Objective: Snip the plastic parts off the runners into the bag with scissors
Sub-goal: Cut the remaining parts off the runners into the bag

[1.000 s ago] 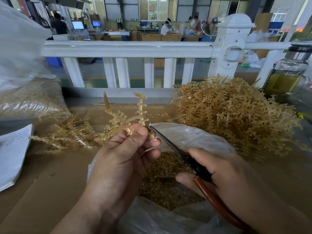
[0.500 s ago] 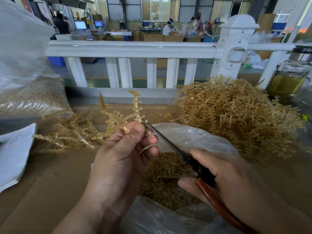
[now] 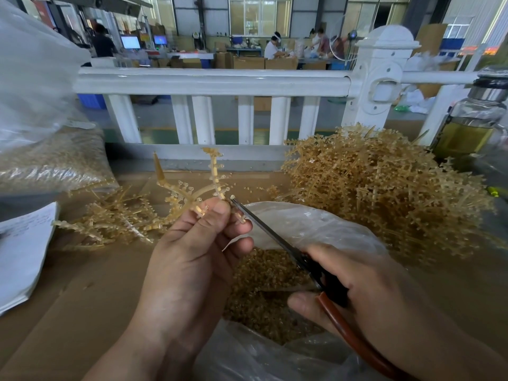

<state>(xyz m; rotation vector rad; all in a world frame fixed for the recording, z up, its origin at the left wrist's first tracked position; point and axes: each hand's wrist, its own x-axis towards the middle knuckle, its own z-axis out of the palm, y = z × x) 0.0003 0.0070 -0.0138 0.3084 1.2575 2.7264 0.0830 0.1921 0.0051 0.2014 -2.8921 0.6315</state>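
My brown bench [image 3: 82, 298] carries the open bag [image 3: 316, 229], a small runner heap [image 3: 115, 221] at left, a large runner heap [image 3: 384, 193] at right, and papers [image 3: 22, 257].

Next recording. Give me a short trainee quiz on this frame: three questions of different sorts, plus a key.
1. True or false: the right hand grips the red-handled black scissors.
2. Multiple choice: where does the larger pile of amber runners lie? A) to the right of the clear plastic bag; B) to its left; C) inside it.
3. Fill in: the scissor tips point at the branched amber plastic runner, which is pinched by the ___ hand.

Key: 1 true; 2 A; 3 the left hand.
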